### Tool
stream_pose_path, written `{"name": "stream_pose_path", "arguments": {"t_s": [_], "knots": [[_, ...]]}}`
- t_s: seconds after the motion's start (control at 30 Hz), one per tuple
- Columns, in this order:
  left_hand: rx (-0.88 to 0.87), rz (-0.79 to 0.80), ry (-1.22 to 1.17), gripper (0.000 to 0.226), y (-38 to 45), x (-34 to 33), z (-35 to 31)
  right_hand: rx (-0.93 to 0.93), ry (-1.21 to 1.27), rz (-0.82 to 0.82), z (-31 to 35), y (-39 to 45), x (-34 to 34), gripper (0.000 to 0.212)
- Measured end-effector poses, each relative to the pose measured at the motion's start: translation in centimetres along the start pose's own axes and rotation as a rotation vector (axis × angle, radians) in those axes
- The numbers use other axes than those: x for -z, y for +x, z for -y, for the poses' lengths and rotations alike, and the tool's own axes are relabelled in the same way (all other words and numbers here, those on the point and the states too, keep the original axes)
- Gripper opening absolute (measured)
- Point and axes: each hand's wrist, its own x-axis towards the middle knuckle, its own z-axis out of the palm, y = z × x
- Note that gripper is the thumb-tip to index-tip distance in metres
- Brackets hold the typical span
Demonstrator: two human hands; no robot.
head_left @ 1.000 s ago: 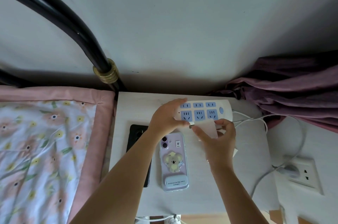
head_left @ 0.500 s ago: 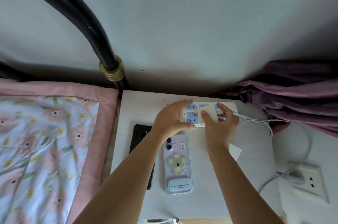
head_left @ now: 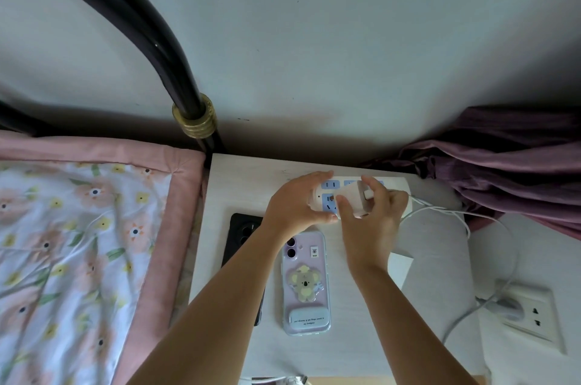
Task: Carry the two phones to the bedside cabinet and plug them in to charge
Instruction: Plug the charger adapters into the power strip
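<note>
Two phones lie face down on the white bedside cabinet [head_left: 239, 183]: a lilac phone with a koala grip [head_left: 305, 282] in the middle and a black phone [head_left: 240, 233] to its left, partly under my left forearm. A white power strip with blue sockets [head_left: 331, 186] lies along the cabinet's back edge. My left hand [head_left: 295, 205] grips the strip's left end. My right hand [head_left: 369, 221] holds a white charger plug [head_left: 355, 199] against the strip's sockets. A white cable [head_left: 440, 211] trails right from it.
A black metal bed frame [head_left: 147, 48] and a pink floral quilt [head_left: 78, 243] are at the left. Purple fabric [head_left: 518, 164] lies at the back right. A wall socket [head_left: 531, 312] with a plugged-in cord sits at the right. A white paper slip [head_left: 399, 268] lies on the cabinet.
The power strip was laid down flat at the cabinet's back. My right hand has brought the white charger plug onto its sockets while my left hand steadies the strip.
</note>
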Motion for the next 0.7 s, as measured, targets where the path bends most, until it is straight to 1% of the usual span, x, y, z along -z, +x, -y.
{"name": "stream_pose_path", "arguments": {"t_s": [0.1,0.27,0.33,0.7], "knots": [[-0.010,-0.002,0.011,0.079,0.1,-0.1,0.2,0.045,-0.088,-0.005,0.3,-0.4,-0.3,0.045],[-0.029,-0.015,0.043,0.078,0.3,-0.2,0.8,0.223,-0.176,-0.014,1.1,-0.9,-1.0,0.040],[-0.042,-0.021,0.052,0.078,0.4,-0.2,0.9,0.259,-0.192,-0.019,1.4,-1.0,-1.2,0.040],[-0.063,-0.011,0.106,0.080,0.5,-0.2,1.0,0.272,-0.269,-0.028,1.4,-1.5,-1.3,0.033]]}}
